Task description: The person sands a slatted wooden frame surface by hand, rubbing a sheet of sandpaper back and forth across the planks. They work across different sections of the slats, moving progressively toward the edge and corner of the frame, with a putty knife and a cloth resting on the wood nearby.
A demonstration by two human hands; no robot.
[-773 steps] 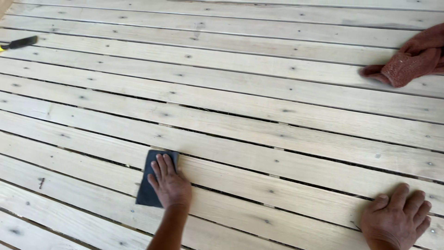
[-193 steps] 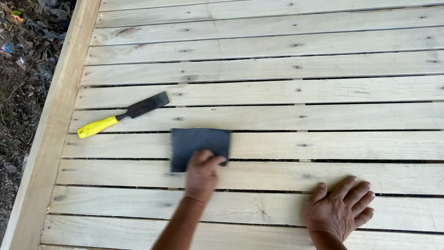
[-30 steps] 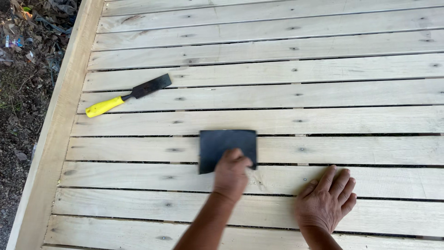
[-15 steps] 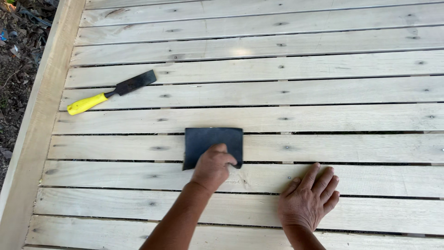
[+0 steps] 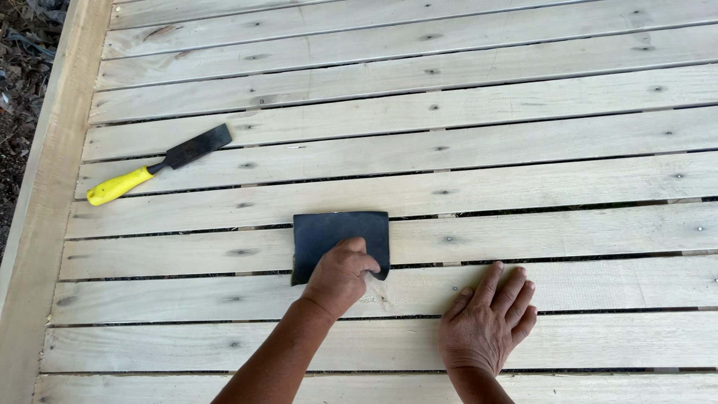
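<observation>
A dark sheet of sandpaper [image 5: 329, 232] lies flat across two pale wooden planks [image 5: 464, 187] of a slatted deck. My left hand [image 5: 340, 273] presses on the sheet's near right corner with its fingers curled over it. My right hand [image 5: 488, 323] rests flat on the plank nearer to me, palm down and fingers spread, a short way right of the sheet. It holds nothing.
A chisel with a yellow handle [image 5: 158, 164] and a dark blade lies on the planks to the far left. A wide wooden edge beam [image 5: 41, 224] runs down the left side, with dirt and debris [image 5: 19, 82] beyond it. Narrow gaps separate the planks.
My left hand has kept pressing the sandpaper and slid it slightly along the planks. My right hand stays flat beside it. The view has shifted a little.
</observation>
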